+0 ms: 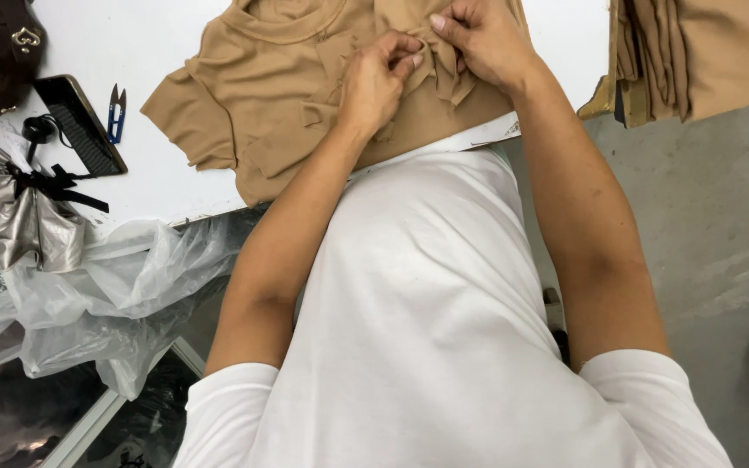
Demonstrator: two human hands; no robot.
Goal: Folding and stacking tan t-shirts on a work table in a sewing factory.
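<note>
Tan garment point(288, 104) pinched between both hands' fingers point(409, 48)

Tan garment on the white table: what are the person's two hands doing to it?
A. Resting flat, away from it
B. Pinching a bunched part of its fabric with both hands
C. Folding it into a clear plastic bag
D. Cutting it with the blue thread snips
B: the left hand and right hand both pinch a gathered bit of the tan garment, while the blue thread snips lie untouched aside.

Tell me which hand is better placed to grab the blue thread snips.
Left, probably. The left hand pinches the tan garment nearer the thread snips, which lie off to the left; the right hand is farther away.
</note>
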